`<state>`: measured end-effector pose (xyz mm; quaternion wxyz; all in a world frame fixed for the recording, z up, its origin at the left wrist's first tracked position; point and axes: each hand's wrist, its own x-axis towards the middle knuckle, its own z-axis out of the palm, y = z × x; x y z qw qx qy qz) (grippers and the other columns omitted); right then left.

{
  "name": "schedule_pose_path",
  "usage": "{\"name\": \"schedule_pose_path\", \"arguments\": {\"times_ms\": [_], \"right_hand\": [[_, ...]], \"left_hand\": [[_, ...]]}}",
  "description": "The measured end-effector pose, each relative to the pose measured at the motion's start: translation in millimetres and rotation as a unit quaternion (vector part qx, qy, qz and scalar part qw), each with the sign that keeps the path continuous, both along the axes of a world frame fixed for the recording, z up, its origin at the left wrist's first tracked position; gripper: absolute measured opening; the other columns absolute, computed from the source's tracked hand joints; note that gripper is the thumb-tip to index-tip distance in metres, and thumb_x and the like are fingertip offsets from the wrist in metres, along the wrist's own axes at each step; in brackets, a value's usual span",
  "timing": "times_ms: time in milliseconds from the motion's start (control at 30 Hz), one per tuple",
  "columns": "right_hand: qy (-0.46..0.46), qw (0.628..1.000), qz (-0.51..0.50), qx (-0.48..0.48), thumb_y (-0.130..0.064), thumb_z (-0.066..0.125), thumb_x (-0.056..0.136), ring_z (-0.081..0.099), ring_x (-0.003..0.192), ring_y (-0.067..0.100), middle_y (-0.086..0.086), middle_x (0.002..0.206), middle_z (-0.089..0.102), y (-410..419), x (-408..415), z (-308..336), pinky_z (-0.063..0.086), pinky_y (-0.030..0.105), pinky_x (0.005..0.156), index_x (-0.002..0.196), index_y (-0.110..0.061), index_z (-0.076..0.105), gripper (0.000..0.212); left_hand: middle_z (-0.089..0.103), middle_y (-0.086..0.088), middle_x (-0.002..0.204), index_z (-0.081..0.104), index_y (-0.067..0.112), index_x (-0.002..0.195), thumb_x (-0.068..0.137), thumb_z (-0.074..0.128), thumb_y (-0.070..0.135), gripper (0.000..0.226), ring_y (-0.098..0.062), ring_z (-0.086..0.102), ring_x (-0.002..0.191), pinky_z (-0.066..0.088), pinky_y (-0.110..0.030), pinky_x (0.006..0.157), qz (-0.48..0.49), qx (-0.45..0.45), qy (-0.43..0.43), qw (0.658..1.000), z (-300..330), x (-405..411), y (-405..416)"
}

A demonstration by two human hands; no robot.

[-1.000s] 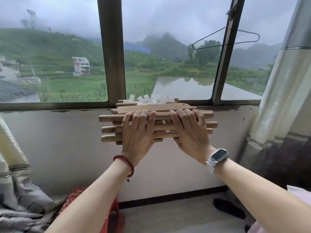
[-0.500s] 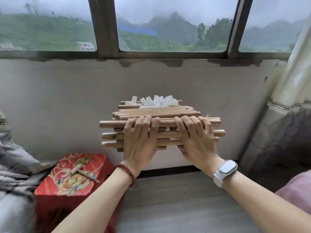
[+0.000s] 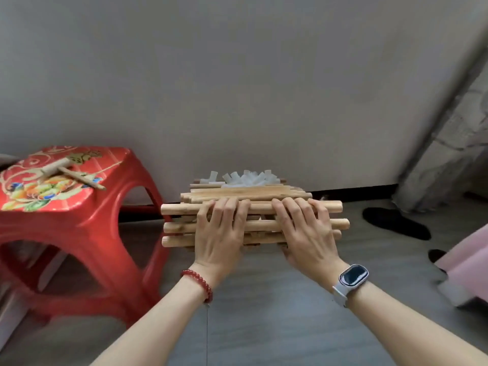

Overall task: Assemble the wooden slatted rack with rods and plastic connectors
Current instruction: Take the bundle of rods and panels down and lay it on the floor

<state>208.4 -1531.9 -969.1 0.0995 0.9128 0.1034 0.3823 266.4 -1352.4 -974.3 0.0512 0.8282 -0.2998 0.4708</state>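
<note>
I carry a stack of wooden rods and slats [image 3: 250,196] low above the grey floor, close to the wall. My left hand [image 3: 220,231] grips the stack's near side left of centre, fingers curled over the top front rod. My right hand [image 3: 306,231] grips the same side right of centre in the same way. A heap of white plastic connectors [image 3: 244,178] lies on top of the stack at its far edge. The thumbs and the underside of the stack are hidden.
A red plastic stool [image 3: 76,220] stands at the left, with a small wooden mallet [image 3: 66,171] on its patterned top. A black slipper [image 3: 396,223] lies on the floor at the right, beside a curtain [image 3: 449,143]. Pink fabric [image 3: 467,262] shows at the right edge.
The stack has come down from window height to just above the floor, both hands keeping the same hold. The view has tilted down; the window is gone and the stool is in full sight.
</note>
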Motion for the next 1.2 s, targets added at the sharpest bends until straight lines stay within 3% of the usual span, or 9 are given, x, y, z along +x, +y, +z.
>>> {"name": "schedule_pose_path", "arguments": {"times_ms": [167,333,533,667,900,1200], "right_hand": [[0.051,0.999,-0.006,0.005,-0.026,0.073,0.061,0.046,0.11,0.03,0.014,0.122,0.052,-4.0,-1.2,-91.0,0.035,0.049,0.095,0.131,-0.005,0.043,0.079],[0.068,0.998,-0.005,0.014,-0.019,0.072,0.065,0.048,0.108,0.031,0.014,0.12,0.053,-3.6,-2.6,-151.5,0.037,0.049,0.094,0.132,-0.005,0.044,0.074],[0.115,0.993,0.002,0.015,-0.023,0.071,0.066,0.05,0.108,0.031,0.015,0.119,0.057,3.3,-13.0,-194.7,0.037,0.05,0.095,0.132,-0.005,0.043,0.073],[0.129,0.991,0.008,0.025,-0.021,0.071,0.066,0.05,0.109,0.032,0.014,0.12,0.056,6.5,-18.4,-220.1,0.039,0.051,0.094,0.132,-0.004,0.044,0.073],[0.124,0.992,0.012,0.028,-0.014,0.065,0.07,0.047,0.11,0.03,0.011,0.123,0.047,11.0,-34.6,-254.7,0.036,0.049,0.095,0.132,-0.006,0.042,0.066],[0.185,0.982,0.027,0.008,-0.017,0.065,0.069,0.047,0.103,0.03,0.011,0.117,0.045,15.1,-73.9,-308.1,0.041,0.05,0.087,0.135,-0.011,0.038,0.072]], "left_hand": [[0.045,-0.008,0.115,0.048,0.01,0.12,0.059,0.073,0.013,0.067,-0.026,0.046,0.107,0.032,-0.043,0.098,0.007,0.004,0.025,1.0,-97.3,0.7,-4.0],[0.044,-0.008,0.115,0.049,0.01,0.12,0.07,0.055,0.01,0.05,-0.026,0.046,0.108,0.032,-0.043,0.098,0.0,-0.01,0.049,0.999,-157.1,-3.9,-4.1],[0.045,-0.008,0.115,0.049,0.011,0.12,0.074,0.053,0.01,0.046,-0.026,0.047,0.108,0.032,-0.042,0.097,0.008,0.012,0.086,0.996,-200.7,-16.7,6.0],[0.045,-0.007,0.114,0.049,0.011,0.12,0.068,0.064,0.011,0.054,-0.026,0.047,0.107,0.032,-0.041,0.098,0.016,0.017,0.109,0.994,-226.8,-23.1,9.0],[0.044,-0.007,0.113,0.049,0.012,0.12,0.08,0.04,0.007,0.041,-0.026,0.047,0.106,0.033,-0.042,0.099,0.023,0.012,0.125,0.992,-260.9,-43.8,12.9],[0.043,-0.009,0.107,0.045,0.014,0.119,0.058,0.07,0.017,0.066,-0.025,0.045,0.095,0.034,-0.04,0.085,-0.006,0.066,0.227,0.972,-309.5,-84.9,23.7]]}}
